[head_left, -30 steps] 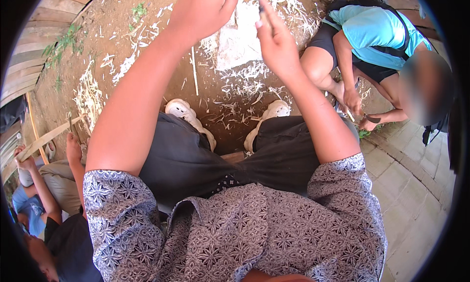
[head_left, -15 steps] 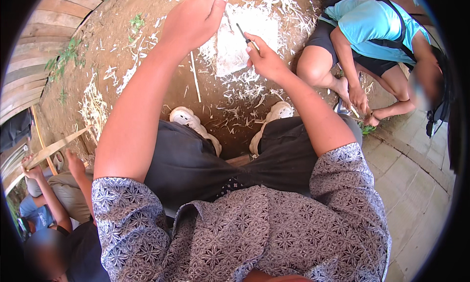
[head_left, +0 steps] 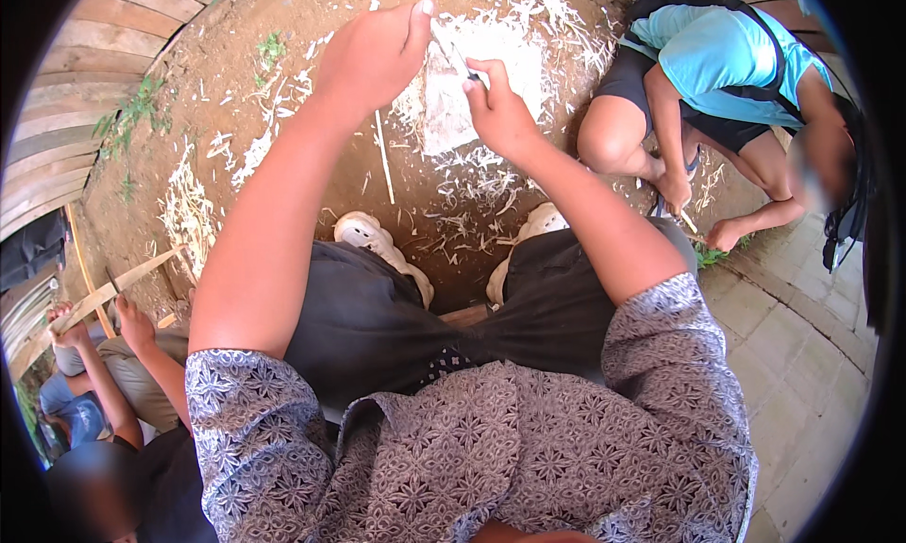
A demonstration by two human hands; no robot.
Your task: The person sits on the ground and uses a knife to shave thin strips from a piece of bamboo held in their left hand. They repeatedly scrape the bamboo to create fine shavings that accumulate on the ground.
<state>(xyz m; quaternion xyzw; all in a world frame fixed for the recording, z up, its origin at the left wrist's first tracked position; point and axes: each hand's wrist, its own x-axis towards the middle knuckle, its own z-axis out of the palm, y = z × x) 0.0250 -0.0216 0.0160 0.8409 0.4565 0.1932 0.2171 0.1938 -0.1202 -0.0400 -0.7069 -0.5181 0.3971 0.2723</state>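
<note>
My left hand (head_left: 373, 57) is closed in a fist, thumb up, in front of the pale block. A thin sliver, perhaps of wood or bamboo, pokes out beside its fingers; most of it is hidden. My right hand (head_left: 502, 114) is closed round the handle of a small knife (head_left: 461, 64). The narrow blade points up toward the left fist, close to the sliver. Whether the two touch I cannot tell. Below both hands lies a pale flat block or sheet (head_left: 453, 109) strewn with curled shavings (head_left: 486, 189).
Brown soil with scattered shavings surrounds my white shoes (head_left: 377, 246). A thin stick (head_left: 384, 156) lies left of the block. At right a person in a turquoise shirt (head_left: 727, 52) crouches, working by hand. At lower left another person holds a long wooden strip (head_left: 113, 284) and a blade.
My right hand has moved up and slightly left, bringing the knife closer to my left fist. At lower left, the other person's blade now shows against the strip.
</note>
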